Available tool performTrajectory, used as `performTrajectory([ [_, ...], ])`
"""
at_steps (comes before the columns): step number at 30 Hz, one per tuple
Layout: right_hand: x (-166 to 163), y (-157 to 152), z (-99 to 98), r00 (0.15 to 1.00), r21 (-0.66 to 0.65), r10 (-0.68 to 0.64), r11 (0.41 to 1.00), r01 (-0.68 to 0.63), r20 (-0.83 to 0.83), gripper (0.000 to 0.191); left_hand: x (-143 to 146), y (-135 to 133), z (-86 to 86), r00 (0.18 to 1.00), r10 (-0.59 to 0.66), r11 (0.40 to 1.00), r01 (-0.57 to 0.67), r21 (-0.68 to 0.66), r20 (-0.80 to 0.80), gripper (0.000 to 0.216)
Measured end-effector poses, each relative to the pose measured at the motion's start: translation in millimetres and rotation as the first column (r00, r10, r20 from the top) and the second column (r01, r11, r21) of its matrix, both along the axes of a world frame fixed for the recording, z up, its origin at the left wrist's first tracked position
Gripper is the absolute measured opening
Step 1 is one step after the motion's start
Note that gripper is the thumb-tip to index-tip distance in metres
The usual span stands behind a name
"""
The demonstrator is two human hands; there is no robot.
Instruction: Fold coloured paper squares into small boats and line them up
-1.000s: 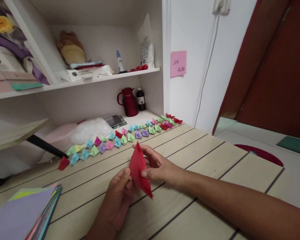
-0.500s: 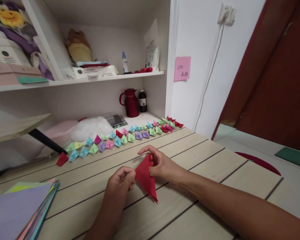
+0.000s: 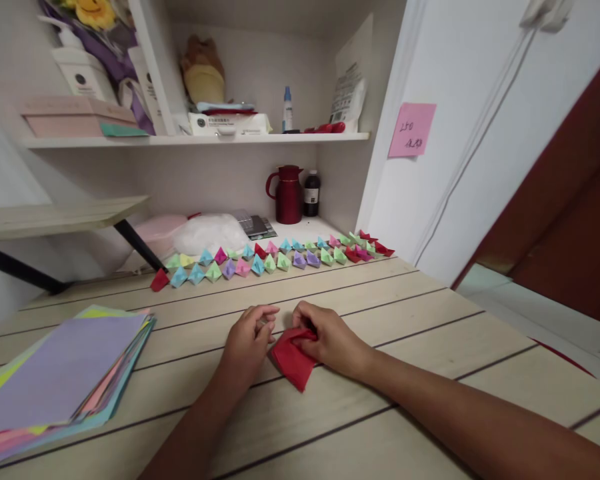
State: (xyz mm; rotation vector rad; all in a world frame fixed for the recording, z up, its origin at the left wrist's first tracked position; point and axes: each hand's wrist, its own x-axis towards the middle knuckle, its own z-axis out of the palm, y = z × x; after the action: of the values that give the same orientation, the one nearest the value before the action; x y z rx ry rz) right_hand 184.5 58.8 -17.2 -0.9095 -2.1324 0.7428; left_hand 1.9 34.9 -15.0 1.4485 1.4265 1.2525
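Note:
A folded piece of red paper point(image 3: 293, 361) is gripped by my right hand point(image 3: 329, 339), thumb on the near face and fingers behind it. Its lower corner points toward me. Just left of the paper is my left hand point(image 3: 250, 335), its fingers loosely bent and apart, with nothing visible in them. Behind both hands, two rows of small folded paper boats point(image 3: 270, 265) in several colours run along the back of the wooden table point(image 3: 360, 427).
A stack of coloured paper sheets point(image 3: 75, 367) lies at the left. Behind the boats stand a red jug point(image 3: 289, 195) and a dark bottle point(image 3: 311, 193). A small raised shelf point(image 3: 65, 217) with black legs is at the back left.
My left hand has let go of the red paper and moved slightly away. The paper has turned in my right hand and its shape looks more compact. The head view has swung left.

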Motion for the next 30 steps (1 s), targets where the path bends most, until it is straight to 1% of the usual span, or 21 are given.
performTrajectory([
  [3, 0, -1, -3.6, 0.994, 0.097, 0.028, 0.995, -0.038, 0.104, 0.032, -2, -2, 5.4, 1.000, 0.021, 1.000, -0.021, 0.000, -0.021, 0.025],
  [6, 2, 0, -5.2, 0.984, 0.139, 0.046, 0.988, -0.070, 0.171, 0.035, -2, -4, 9.4, 0.999, 0.003, 1.000, -0.004, -0.019, -0.041, 0.024],
  [9, 3, 1, -3.9, 0.976, 0.135, 0.072, 0.986, -0.101, 0.206, 0.035, -8, -9, 8.9, 0.993, -0.060, 0.998, 0.059, -0.012, -0.104, 0.020],
  [11, 4, 2, -2.4, 0.972, 0.128, 0.095, 0.984, -0.125, 0.217, 0.035, -14, -15, 5.6, 0.969, -0.132, 0.989, 0.142, 0.030, -0.210, 0.018],
  [13, 4, 3, -1.0, 0.968, 0.130, 0.111, 0.981, -0.143, 0.226, 0.034, -18, -21, 1.2, 0.921, -0.165, 0.975, 0.206, 0.080, -0.354, 0.019],
  [16, 8, 6, 3.1, 0.954, 0.130, 0.170, 0.970, -0.207, 0.246, 0.037, -21, -28, -3.1, 0.811, -0.160, 0.948, 0.284, 0.140, -0.563, 0.027],
  [19, 21, 10, 13.4, 0.920, 0.108, 0.273, 0.944, -0.313, 0.281, 0.044, -21, -30, -2.7, 0.720, -0.162, 0.928, 0.343, 0.143, -0.675, 0.030],
  [21, 35, 14, 24.0, 0.885, 0.056, 0.351, 0.921, -0.385, 0.305, 0.040, -21, -29, -1.4, 0.667, -0.158, 0.919, 0.369, 0.138, -0.728, 0.029],
  [22, 42, 16, 29.5, 0.868, 0.010, 0.391, 0.910, -0.414, 0.306, 0.036, -22, -27, -0.8, 0.641, -0.153, 0.914, 0.380, 0.139, -0.752, 0.028],
  [24, 51, 19, 39.0, 0.850, -0.101, 0.454, 0.890, -0.444, 0.267, 0.022, -22, -25, 0.2, 0.596, -0.139, 0.906, 0.400, 0.142, -0.791, 0.026],
  [25, 54, 19, 42.0, 0.863, -0.142, 0.455, 0.890, -0.433, 0.220, 0.012, -23, -25, 0.5, 0.578, -0.133, 0.902, 0.407, 0.143, -0.805, 0.026],
  [26, 53, 19, 43.6, 0.902, -0.134, 0.397, 0.916, -0.378, 0.167, 0.010, -22, -24, 0.9, 0.561, -0.130, 0.899, 0.415, 0.141, -0.818, 0.025],
  [28, 47, 16, 41.7, 0.975, -0.077, 0.211, 0.976, -0.205, 0.072, 0.013, -21, -24, 1.4, 0.532, -0.125, 0.895, 0.425, 0.137, -0.837, 0.024],
  [29, 41, 14, 38.6, 0.987, -0.061, 0.157, 0.986, -0.154, 0.046, 0.012, -20, -24, 1.4, 0.519, -0.122, 0.892, 0.431, 0.135, -0.846, 0.024],
  [30, 35, 12, 34.7, 0.988, -0.030, 0.152, 0.988, -0.151, 0.035, 0.012, -19, -24, 1.2, 0.505, -0.118, 0.888, 0.439, 0.137, -0.855, 0.024],
])
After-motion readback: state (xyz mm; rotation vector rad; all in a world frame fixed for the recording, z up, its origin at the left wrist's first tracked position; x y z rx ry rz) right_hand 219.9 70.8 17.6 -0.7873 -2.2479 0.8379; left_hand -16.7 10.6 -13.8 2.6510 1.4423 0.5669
